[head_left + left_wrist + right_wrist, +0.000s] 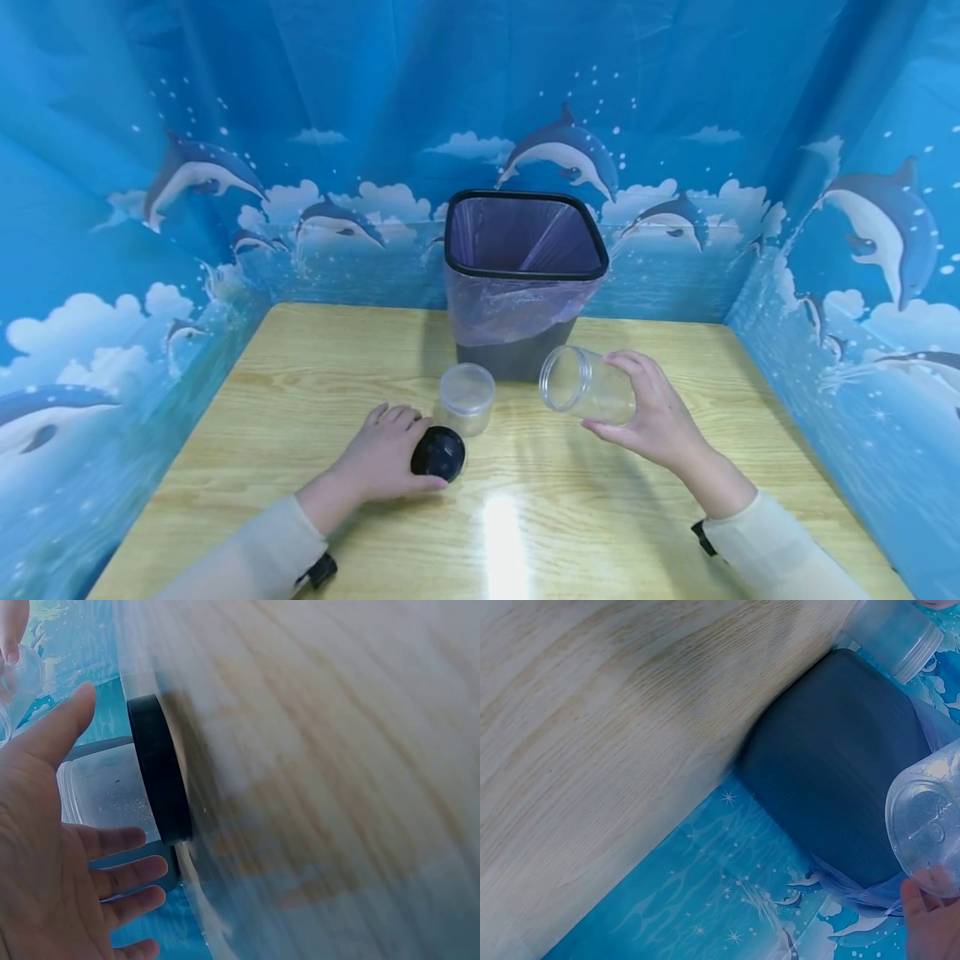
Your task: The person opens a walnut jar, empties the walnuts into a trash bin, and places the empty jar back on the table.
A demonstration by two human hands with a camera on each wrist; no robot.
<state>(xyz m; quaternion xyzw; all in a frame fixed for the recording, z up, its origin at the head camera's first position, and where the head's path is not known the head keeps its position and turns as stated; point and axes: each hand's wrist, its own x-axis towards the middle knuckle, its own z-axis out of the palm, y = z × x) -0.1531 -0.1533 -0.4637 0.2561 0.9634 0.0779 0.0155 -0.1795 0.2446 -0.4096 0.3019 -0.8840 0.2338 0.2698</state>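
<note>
Lower left of centre in the head view, the left hand point(382, 457) lies with fingers straight and relaxed beside the round black plastic lid point(438, 452) on the pale wooden table point(300, 392), thumb touching it, gripping nothing. Just above stands a small clear plastic jar with a frosted lid point(467, 398), before the dark bin with its purple liner point(522, 275). Right of centre, the right hand point(654, 414) grips a clear, lidless plastic jar point(587, 385) tilted sideways above the table; being smooth, it could slip and knock the small jar.
</note>
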